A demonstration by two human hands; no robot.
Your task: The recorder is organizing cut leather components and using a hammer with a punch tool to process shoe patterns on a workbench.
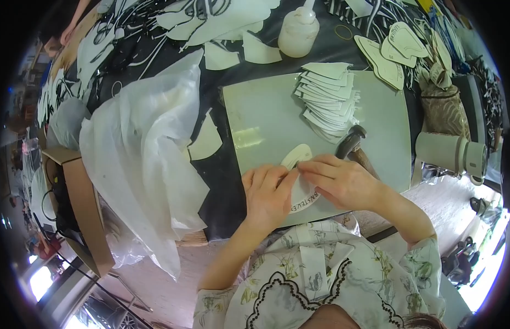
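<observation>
On a pale grey-green rectangular cutting board laid over the cluttered dark surface, the left hand and right hand both pinch and press a cream oval insole-shaped cutout at the board's near edge. A fanned stack of white cut pieces lies far right on the board, a dark-headed hammer just right of the hands. Crumpled white plastic sheeting covers the left side, with a white squeeze bottle at the far edge.
</observation>
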